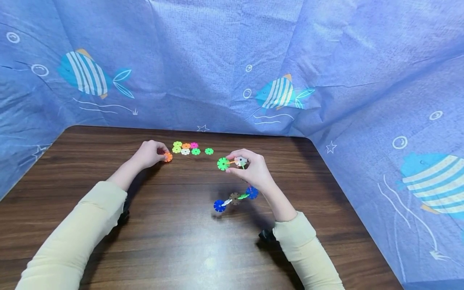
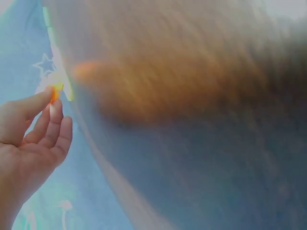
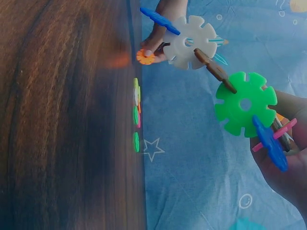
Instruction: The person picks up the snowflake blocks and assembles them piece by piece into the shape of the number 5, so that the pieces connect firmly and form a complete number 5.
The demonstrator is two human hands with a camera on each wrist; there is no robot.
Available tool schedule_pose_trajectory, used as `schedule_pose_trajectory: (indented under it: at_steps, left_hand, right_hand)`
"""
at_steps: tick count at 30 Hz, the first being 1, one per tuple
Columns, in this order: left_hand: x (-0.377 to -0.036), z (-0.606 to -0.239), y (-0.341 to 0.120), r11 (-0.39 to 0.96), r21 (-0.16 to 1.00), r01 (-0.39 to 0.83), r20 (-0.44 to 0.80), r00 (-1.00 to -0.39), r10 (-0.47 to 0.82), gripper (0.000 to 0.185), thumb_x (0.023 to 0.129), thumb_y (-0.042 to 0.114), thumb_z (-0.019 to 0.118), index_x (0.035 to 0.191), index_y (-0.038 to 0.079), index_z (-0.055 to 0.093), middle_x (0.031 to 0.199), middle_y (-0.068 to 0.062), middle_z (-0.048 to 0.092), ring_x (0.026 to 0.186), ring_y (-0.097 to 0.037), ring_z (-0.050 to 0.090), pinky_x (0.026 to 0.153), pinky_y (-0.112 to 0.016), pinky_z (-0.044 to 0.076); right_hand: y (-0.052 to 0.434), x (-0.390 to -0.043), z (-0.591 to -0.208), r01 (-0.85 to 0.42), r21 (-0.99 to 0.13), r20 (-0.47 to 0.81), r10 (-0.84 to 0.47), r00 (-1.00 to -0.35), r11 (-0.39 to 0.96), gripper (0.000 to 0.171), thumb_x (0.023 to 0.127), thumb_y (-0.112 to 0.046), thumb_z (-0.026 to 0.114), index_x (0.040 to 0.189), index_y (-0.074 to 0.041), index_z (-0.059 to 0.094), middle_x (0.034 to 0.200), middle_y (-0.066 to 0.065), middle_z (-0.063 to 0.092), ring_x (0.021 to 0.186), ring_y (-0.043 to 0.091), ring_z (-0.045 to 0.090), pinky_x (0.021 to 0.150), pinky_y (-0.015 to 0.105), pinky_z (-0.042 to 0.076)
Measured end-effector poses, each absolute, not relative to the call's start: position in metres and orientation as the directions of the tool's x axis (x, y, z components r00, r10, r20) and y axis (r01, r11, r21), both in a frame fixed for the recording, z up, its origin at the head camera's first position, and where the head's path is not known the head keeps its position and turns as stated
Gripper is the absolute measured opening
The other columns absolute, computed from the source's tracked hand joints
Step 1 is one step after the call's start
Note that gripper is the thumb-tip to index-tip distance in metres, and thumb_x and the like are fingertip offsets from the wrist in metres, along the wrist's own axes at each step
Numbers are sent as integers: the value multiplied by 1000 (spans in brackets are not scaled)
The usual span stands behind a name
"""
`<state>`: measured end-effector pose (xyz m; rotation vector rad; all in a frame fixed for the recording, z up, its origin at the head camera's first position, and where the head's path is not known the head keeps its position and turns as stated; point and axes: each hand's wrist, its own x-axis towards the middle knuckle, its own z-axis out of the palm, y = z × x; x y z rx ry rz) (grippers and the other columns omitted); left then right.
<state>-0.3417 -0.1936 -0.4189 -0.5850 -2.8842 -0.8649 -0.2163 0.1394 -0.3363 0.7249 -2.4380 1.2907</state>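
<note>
Your left hand (image 1: 148, 154) pinches an orange disc (image 1: 168, 157) low over the counter (image 1: 174, 241), just left of the loose discs (image 1: 188, 148) lying near the far edge. Your right hand (image 1: 250, 169) grips a linked chain of discs (image 1: 235, 197), lifted above the counter, its green disc (image 1: 223, 163) and white disc (image 1: 241, 161) at your fingertips.

We wear long pale cream sleeves (image 1: 83, 225) on both arms, loose and softly creased, ending just above bare wrists. Under each forearm sits a small dark object (image 1: 267, 235), perhaps a strap-mounted camera, though we can't tell.
</note>
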Motion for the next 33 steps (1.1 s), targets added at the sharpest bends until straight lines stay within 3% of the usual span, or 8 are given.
schedule_pose_trajectory:
  at_steps: [9, 15, 25, 33]
  left_hand:
    - [-317, -395, -174, 683, 573, 453, 347, -889, 298, 5, 82, 9, 71, 86, 5, 70, 78, -8, 70, 73, -19, 61, 68, -32, 45]
    - [-293, -382, -153, 611, 600, 517, 448, -850, 279, 6, 80, 9, 73, 85, 7, 71, 75, -5, 70, 67, -14, 59, 60, -21, 45]
    - [-257, -365, -125, 509, 647, 567, 528, -815, 238, 9, 78, 9, 76, 86, 9, 72, 78, -4, 71, 62, -14, 59, 54, -16, 45]
    - [-244, -356, -105, 431, 655, 621, 570, -780, 258, 9, 78, 8, 76, 86, 11, 73, 92, -6, 72, 69, -13, 62, 56, -21, 50]
  right_hand:
    - [139, -214, -332, -528, -706, 451, -275, -849, 472, 29, 71, -1, 80, 98, -1, 70, 100, 12, 70, 97, 26, 63, 85, 29, 48]
    - [139, -216, -334, -519, -718, 445, -268, -854, 464, 29, 71, -1, 80, 98, 0, 70, 99, 13, 70, 99, 32, 62, 85, 29, 47]
    - [149, -239, -362, -546, -717, 468, -280, -838, 433, 31, 71, -15, 83, 99, -12, 72, 101, 1, 70, 101, 14, 62, 93, 31, 45]
    - [149, -237, -361, -580, -701, 493, -306, -814, 414, 30, 72, -18, 83, 100, -14, 72, 100, -4, 69, 101, 11, 61, 92, 30, 46]
